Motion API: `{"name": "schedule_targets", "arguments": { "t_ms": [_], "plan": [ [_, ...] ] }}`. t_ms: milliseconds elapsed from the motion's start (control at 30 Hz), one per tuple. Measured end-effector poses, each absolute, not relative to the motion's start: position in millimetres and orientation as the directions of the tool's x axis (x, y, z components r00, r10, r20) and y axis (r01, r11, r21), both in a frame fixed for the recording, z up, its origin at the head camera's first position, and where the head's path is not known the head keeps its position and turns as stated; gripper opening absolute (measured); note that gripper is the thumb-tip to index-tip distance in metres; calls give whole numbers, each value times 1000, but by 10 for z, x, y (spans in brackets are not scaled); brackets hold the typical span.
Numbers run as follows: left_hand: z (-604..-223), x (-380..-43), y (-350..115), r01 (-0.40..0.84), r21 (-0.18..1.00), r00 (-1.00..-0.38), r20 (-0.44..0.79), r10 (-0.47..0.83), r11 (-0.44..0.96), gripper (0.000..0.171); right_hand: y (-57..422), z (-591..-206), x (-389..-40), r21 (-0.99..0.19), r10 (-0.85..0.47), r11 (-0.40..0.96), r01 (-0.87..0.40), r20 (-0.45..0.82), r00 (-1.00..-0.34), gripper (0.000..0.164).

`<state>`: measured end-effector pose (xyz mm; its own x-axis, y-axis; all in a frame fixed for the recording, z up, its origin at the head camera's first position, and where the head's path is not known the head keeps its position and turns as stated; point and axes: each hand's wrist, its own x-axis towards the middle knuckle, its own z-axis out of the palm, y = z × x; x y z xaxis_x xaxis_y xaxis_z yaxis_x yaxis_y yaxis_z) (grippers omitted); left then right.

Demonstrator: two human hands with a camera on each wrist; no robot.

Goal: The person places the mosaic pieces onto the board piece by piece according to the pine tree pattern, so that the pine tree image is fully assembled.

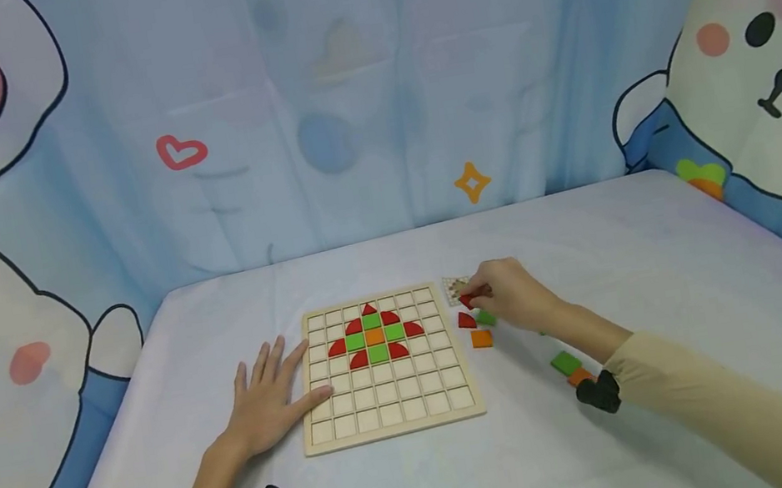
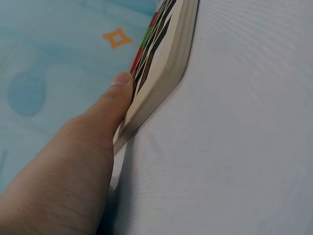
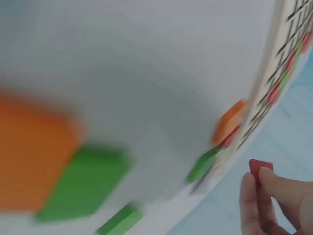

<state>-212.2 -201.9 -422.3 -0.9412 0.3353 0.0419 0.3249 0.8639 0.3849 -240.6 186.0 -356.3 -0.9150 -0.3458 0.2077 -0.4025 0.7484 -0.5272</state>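
Observation:
A wooden grid board (image 1: 397, 435) lies on the white-covered table. Red, green and orange tiles form a pattern around an orange square (image 1: 374, 337) in its upper half. My left hand (image 1: 263, 402) rests along the board's left edge, fingers spread, with the thumb (image 2: 110, 100) over the rim. To the right of the board, my right hand (image 1: 515, 293) pinches a small red tile (image 3: 259, 166) between thumb and fingers. Below that hand lie another red tile (image 1: 466, 320), a green tile (image 1: 485, 317) and an orange square tile (image 1: 481, 338).
A small patterned card (image 1: 452, 289) lies by the board's upper right corner, partly behind the right hand. Nearer the right wrist are a green tile (image 1: 565, 362) and an orange tile (image 1: 579, 375). A blue printed curtain (image 1: 356, 114) hangs behind the table.

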Motion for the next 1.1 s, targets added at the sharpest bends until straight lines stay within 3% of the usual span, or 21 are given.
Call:
{"name": "schedule_targets", "arguments": {
  "t_ms": [233, 367, 667, 1100],
  "plan": [
    [-4254, -2129, -2034, 320, 392, -942, 30, 336, 862, 89, 1381, -3582, -2395, -623, -458, 621, -476, 205, -865, 17],
    [-4281, -2136, -2050, 313, 391, -944, 29, 329, 865, 90, 1077, -3578, -2378, -606, -559, 563, -562, 221, -799, 15],
    [-4284, -2168, -2054, 314, 406, -942, 22, 334, 858, 91, 549, -3633, -2416, -597, -683, 521, -610, 138, -718, 14],
    [-4294, -2196, -2065, 300, 398, -945, 1, 327, 867, 92, 277, -3762, -2473, -619, -737, 451, -643, 147, -660, 12]
  ]
}}
